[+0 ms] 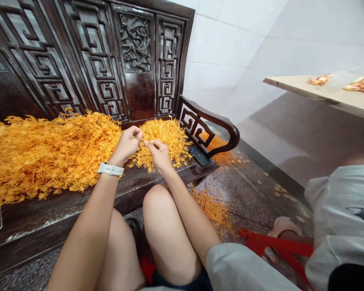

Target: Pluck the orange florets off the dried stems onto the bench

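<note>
My left hand [129, 142], with a pale watch band [111, 169] on its wrist, is closed, its thumb and fingers pressed together. Close beside it, my right hand [157, 152] is pinched, its fingertips almost meeting the left ones. Whatever lies between the fingertips is too small to make out. Both hands are above the dark wooden bench [133, 180], in front of a smaller pile of orange stringy pieces [170, 135]. A larger pile of the same orange pieces [60, 149] spreads along the seat to the left.
A dark phone [199, 155] lies near the bench's curved armrest [230, 131]. More orange pieces [214, 210] are scattered on the floor. A pale board [327, 91] juts out at the upper right. Another person's pale clothing [346, 206] and a red stool [261, 240] are at the right.
</note>
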Tool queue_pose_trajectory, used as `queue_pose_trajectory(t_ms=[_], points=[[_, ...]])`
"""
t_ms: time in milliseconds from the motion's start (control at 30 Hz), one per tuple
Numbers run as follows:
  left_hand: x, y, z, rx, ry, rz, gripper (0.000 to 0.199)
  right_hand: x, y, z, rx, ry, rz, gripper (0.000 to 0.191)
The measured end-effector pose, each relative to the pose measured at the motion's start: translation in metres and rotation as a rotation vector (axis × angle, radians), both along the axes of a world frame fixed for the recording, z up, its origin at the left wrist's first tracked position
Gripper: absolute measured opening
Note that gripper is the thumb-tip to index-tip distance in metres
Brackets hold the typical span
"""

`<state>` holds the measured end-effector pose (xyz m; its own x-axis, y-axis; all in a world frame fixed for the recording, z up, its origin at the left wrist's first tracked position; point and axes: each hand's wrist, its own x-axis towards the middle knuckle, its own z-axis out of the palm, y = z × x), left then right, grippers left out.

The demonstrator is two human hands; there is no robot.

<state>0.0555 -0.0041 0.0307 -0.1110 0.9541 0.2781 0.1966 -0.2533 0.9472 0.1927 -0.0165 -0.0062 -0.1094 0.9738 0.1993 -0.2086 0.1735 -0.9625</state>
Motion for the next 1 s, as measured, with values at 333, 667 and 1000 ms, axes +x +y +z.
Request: queue_pose_trajectory(t_ms=[333,667,1000], points=[[-0.002,0.000,0.008,-0.056,-0.217,0.047,0.008,0.000,0.002,-0.002,0.017,0.027,0.158,0.036],[-0.018,-0.002,0.014,0.072,0.087,-0.121,0.009,0.012,-0.003,0.008,-0.150,0.277,0.329,0.029],[-0.040,-0.002,0.008,0.049,0.355,-0.099,0.040,0.020,0.004,0.010,-0.320,0.547,0.380,0.025]])
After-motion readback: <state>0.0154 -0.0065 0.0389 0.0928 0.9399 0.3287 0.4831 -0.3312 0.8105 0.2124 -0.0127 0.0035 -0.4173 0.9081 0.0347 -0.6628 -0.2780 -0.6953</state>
